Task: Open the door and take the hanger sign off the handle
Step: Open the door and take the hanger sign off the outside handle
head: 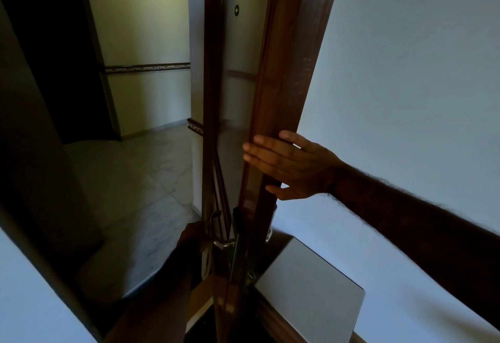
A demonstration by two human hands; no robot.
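Note:
The brown wooden door [284,77] stands open and I see it almost edge-on in the middle of the view. My right hand [292,166] lies flat against its inner face, fingers spread, holding nothing. A metal handle [224,244] sticks out low on the door's edge, and a pale hanger sign [206,258] hangs just below it on the outer side. My left hand [189,237] reaches around that outer side in deep shadow, right next to the handle and sign. Whether its fingers grip either one is hidden.
Beyond the door is a corridor with a pale tiled floor [130,180] and a wall with a dark patterned border [146,67]. A dark opening [54,58] lies at the left. A flat white panel [311,288] sits low on the right against the white wall [405,85].

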